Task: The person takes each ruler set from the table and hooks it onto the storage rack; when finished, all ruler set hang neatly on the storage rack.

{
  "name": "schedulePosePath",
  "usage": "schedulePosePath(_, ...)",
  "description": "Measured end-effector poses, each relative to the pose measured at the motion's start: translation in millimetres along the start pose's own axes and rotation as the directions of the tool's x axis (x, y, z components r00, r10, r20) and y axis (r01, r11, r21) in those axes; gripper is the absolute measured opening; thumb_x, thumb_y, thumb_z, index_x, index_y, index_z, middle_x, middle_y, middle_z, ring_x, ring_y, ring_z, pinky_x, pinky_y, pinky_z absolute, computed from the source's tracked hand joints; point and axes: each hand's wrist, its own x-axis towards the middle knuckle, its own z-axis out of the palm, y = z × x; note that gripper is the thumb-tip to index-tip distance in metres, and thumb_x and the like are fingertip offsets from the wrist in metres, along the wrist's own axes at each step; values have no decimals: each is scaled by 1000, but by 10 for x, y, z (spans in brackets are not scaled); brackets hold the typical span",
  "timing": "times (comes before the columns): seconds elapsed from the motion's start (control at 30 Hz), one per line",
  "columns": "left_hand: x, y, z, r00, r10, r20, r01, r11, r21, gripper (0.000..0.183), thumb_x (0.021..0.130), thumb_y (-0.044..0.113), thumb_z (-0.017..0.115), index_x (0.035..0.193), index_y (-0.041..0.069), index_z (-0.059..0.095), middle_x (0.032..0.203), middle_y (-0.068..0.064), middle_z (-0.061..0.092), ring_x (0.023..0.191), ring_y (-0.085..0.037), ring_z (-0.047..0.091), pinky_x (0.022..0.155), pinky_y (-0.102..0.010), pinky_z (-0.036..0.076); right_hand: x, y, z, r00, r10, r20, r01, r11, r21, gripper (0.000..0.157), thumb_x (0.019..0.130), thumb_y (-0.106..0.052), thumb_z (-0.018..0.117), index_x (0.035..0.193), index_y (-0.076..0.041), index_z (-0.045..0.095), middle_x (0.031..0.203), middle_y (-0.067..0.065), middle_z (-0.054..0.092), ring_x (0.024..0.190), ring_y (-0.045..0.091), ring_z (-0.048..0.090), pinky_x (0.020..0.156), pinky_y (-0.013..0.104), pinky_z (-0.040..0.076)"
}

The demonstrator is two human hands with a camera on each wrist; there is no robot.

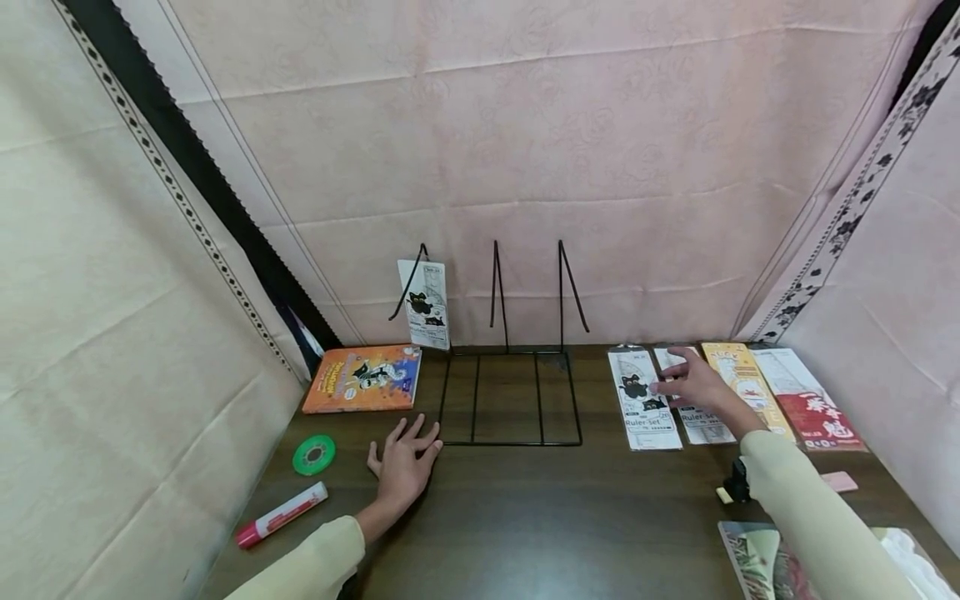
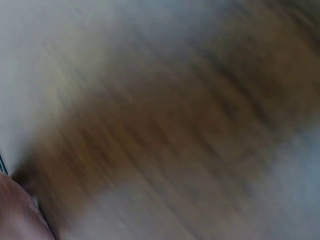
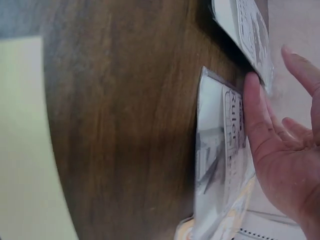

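A black wire display rack (image 1: 542, 400) stands at the back of the table with several upright prongs, and a ruler set pack (image 1: 427, 304) with black cats hangs at its left prong. My left hand (image 1: 405, 467) rests with spread fingers at the rack's front left corner. My right hand (image 1: 701, 385) is over two more packs lying side by side, the left ruler set (image 1: 643, 404) and the right ruler set (image 1: 705, 423). In the right wrist view, a fingertip (image 3: 252, 85) is right between the two packs, with nothing gripped.
Beyond the ruler sets lie a yellow pack (image 1: 738, 375) and a red-and-white pack (image 1: 817, 412). An orange book (image 1: 330, 383), a green tape roll (image 1: 313, 455) and a glue stick (image 1: 281, 515) are at left. A printed plastic packet (image 1: 761, 550) lies front right. Cloth curtains surround the table.
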Motion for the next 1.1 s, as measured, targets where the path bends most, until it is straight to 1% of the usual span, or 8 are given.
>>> schedulePosePath(0.17,-21,3,-14,999,18,-39,-18,1000,10,37,91,33,65,127,26,64,147,0,48,144,-30,32,107,-72,0,14,-87,84,1000,-11,4,11,990,-139,110,78,-29,80,155,-9,4,138,31,42,95,29,66,69,36,59)
schedulePosePath(0.27,-29,5,-16,999,19,-33,-18,1000,17,37,92,34,64,128,26,63,148,1,48,145,-30,31,108,-72,-1,19,-109,123,1000,-16,3,16,977,-214,113,76,-29,82,155,-9,5,138,29,43,95,28,64,66,34,57)
schedulePosePath(0.37,-27,11,-14,1000,13,-21,-13,1000,16,37,92,35,63,128,27,63,148,1,48,144,-30,31,108,-72,0,16,-126,146,1000,-16,8,18,967,-256,117,72,-30,85,155,-9,5,138,28,42,100,31,59,64,33,56)
schedulePosePath(0.5,-21,18,-8,1000,7,-21,-7,1000,1,36,92,35,64,127,28,65,147,1,49,143,-30,33,107,-73,-1,7,-139,158,999,-30,31,37,961,-275,122,69,-30,87,155,-8,4,139,28,40,108,37,54,64,33,56)
schedulePosePath(0.6,-30,16,0,999,25,-35,-25,1000,12,36,91,34,65,127,27,65,147,0,49,143,-31,33,107,-73,0,2,-141,161,998,-43,41,53,957,-286,123,68,-29,88,155,-5,4,139,31,39,108,40,54,63,33,56)
schedulePosePath(0.8,-48,5,7,997,54,-59,-53,998,15,37,91,32,65,127,25,64,147,-1,48,144,-31,33,108,-72,0,20,-176,177,999,-16,41,28,951,-307,123,67,-28,88,155,-4,5,141,31,38,104,37,58,66,34,56)
schedulePosePath(0.97,-38,-11,18,997,53,-56,-52,998,20,37,91,32,65,128,25,64,148,-2,48,144,-31,32,108,-72,-1,27,-218,188,999,0,33,11,938,-346,121,67,-29,88,154,-2,9,139,32,42,103,36,60,70,34,55)
schedulePosePath(1.1,-28,-9,28,998,43,-44,-42,999,32,38,91,33,64,129,26,63,149,0,47,145,-30,32,108,-72,-1,8,-239,183,999,24,38,-10,939,-343,115,68,-28,87,152,0,14,136,34,43,107,39,59,71,34,56)
